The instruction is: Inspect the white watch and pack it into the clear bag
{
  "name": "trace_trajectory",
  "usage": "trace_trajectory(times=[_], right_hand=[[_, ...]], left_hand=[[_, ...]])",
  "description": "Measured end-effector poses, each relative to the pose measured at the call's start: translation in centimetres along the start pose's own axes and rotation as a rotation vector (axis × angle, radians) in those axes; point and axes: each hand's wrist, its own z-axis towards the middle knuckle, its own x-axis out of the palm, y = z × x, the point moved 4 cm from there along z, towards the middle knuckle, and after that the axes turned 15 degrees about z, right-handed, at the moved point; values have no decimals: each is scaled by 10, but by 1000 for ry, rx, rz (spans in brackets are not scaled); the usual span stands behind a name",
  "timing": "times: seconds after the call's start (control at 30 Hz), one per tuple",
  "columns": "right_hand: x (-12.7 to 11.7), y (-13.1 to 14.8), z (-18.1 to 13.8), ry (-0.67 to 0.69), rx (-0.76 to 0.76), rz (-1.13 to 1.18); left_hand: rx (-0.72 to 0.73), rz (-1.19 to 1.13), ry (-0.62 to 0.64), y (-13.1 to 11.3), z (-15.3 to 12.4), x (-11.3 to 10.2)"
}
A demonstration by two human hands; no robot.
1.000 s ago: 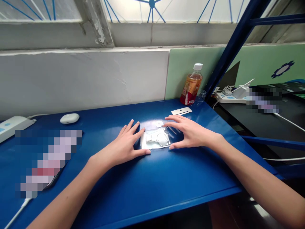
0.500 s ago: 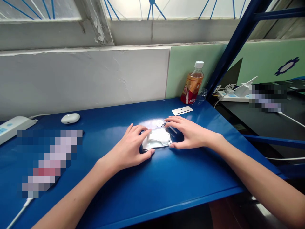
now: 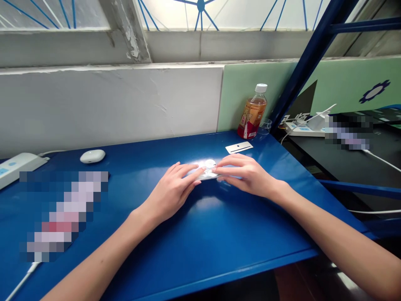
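Between my hands lies a small shiny plastic pouch [image 3: 207,172] with whitish contents, glinting in the light on the blue desk. A round white spot shows near its far edge. My left hand [image 3: 177,184] has its fingertips over the pouch's left end, with the thumb close below the fingers. At the right end, my right hand [image 3: 247,172] pinches the edge between fingers and thumb. Fingers cover both ends of the pouch, so its full outline is hidden.
Behind the pouch are a white card [image 3: 239,147] and a bottle of reddish drink [image 3: 252,115]. To the left are a white earphone case [image 3: 92,156], a power strip [image 3: 17,167] and a blurred-out device [image 3: 67,217] with a white cable. A blue metal post [image 3: 300,79] rises at the desk's right.
The near side of the pouch has gone up and away, so it looks much narrower, as if folded. Both thumbs have moved in towards the fingers.
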Motion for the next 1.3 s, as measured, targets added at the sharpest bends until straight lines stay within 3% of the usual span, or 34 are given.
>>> trace_trajectory(times=[0.1, 0.2, 0.37, 0.47, 0.57, 0.7, 0.9, 1.07, 1.3], right_hand=[[-5, 7, 1, -194, -7, 119], [-8, 10, 3, -313, 141, 280], [1, -5, 0, -285, 526, 630], [11, -16, -3, -231, 640, 756], [17, -25, -5, -207, 690, 725], [17, -26, -4, -189, 634, 496], [10, -18, -3, -148, 342, 6], [11, -13, -2, 72, 198, -57], [19, -14, -5, 267, 259, -84]], left_hand=[[-14, -138, -131, -3, -1, -13], [-60, -314, -236, -5, -2, -22], [-245, -472, -205, -2, -1, -20], [-219, -434, -153, 0, 0, -13], [-144, -324, -116, 1, 0, -7], [-61, -180, -26, 2, 0, -1], [-18, -99, 88, 6, -2, 11], [-30, -51, 170, 13, -4, 19], [-98, -41, 275, 16, -4, 22]])
